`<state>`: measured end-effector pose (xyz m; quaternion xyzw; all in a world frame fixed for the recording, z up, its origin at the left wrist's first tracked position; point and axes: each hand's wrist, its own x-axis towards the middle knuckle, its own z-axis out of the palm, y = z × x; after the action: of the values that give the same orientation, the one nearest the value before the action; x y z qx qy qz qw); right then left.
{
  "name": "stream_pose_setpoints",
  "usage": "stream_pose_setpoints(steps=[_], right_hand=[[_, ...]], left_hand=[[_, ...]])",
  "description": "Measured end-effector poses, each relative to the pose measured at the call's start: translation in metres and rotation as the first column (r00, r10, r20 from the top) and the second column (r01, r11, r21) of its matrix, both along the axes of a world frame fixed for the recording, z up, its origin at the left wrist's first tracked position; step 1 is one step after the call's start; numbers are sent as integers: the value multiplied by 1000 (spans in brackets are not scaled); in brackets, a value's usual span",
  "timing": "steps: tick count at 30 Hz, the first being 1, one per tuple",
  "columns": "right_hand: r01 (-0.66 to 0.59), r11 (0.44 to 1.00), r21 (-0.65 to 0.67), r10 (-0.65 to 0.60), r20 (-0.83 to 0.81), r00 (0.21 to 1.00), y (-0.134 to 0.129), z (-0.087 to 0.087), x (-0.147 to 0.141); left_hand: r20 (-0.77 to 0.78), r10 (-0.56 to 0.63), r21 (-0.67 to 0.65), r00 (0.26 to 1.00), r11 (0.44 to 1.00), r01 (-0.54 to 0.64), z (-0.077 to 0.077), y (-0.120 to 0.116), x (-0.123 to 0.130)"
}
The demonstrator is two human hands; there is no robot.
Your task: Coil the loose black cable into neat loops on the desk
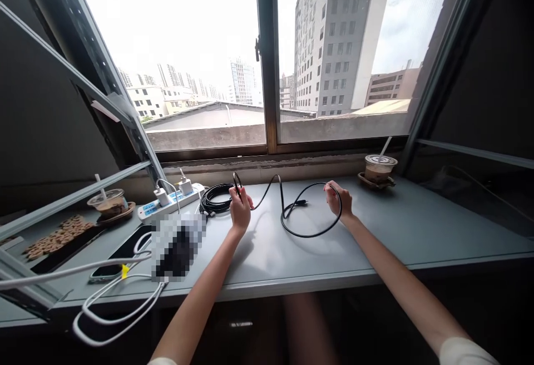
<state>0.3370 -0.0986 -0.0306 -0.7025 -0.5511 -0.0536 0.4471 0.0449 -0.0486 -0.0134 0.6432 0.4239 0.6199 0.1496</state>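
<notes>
Head view: 2 hands loop a black cable [311,231] on the grey desk [417,226].
Left hand [240,206] and right hand [339,199] each pinch it; coiling needs another loop gathered.

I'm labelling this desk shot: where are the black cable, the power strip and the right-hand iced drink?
black cable [311,235], head view, bottom of its loop.
power strip [155,207], head view, its top face.
iced drink [379,168], head view, cup side.

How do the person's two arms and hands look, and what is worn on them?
Both forearms are bare. The left hand and right hand show no gloves, and no rings or watch can be seen. A pale short sleeve edges the right arm, and another shows at the left.
</notes>
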Motion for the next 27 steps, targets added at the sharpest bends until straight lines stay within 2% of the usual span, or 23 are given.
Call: stream_pose_setpoints(steps=[4,8,13,15,19,22,27], right_hand=[[-35,999,18,36,-62,997,-5,8,2],[-112,994,4,112,-88,990,-9,17,-10],[-231,972,-36,226,-95,969,-16,28,-21],[-282,958,-53,276,-88,957,-19,32,-24],[-384,916,-117,379,-64,923,-24,39,-30],[-501,838,-216,501,-57,863,-27,38,-34],[-679,607,-412,692,-146,707,-25,24,-39]], left_hand=[[-121,-27,28,992,999,31,-2,-3,-1],[-217,-74,74,973,993,92,-12,-5,2],[-288,-57,107,956,990,91,-17,-8,4],[-344,-88,76,935,990,121,-14,-12,5],[-469,-258,-73,844,964,254,-4,-23,12],[-538,-355,-171,765,934,313,0,-29,17],[-610,-422,-283,671,907,313,-1,-31,25]])
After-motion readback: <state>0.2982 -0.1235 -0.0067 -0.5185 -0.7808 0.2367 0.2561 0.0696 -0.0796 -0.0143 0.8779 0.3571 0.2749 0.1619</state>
